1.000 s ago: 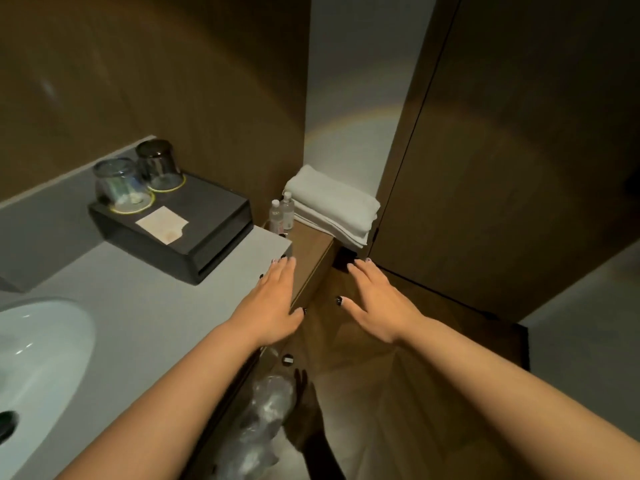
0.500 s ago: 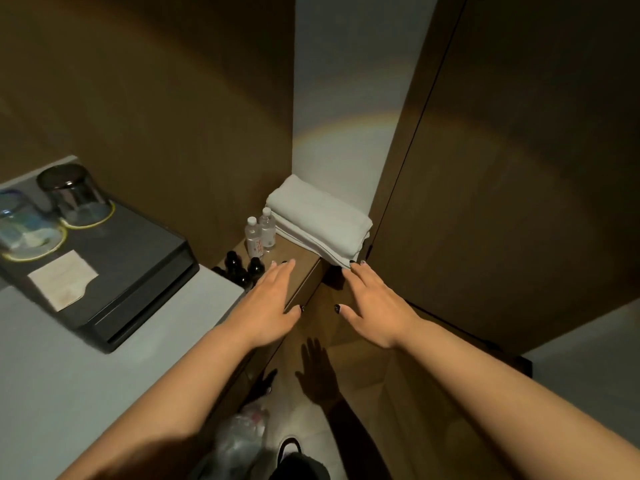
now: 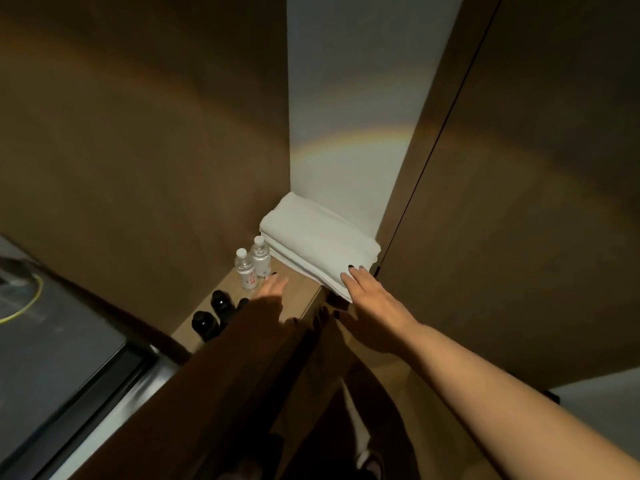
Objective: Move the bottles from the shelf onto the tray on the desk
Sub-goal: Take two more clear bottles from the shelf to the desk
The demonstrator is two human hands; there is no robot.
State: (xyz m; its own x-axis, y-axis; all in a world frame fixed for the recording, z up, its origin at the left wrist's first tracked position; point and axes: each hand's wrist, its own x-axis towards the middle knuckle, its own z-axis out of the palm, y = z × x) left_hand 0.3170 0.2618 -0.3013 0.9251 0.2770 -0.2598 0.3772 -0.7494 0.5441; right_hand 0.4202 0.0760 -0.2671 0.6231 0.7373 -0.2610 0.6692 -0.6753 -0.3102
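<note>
Two clear bottles upright on shelf, caps up, left hand and right hand flat, empty

Both hands moved fwd: left hand near clear bottles, right hand by towels.

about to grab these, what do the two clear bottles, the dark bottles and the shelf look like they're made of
The two clear bottles look like thin see-through plastic with white screw caps, one with a red-printed label. The dark bottles are glossy black, glass or hard plastic; the dim light leaves that open. The shelf looks like matte light-brown wood or wood laminate, with an even, dull surface.
</note>
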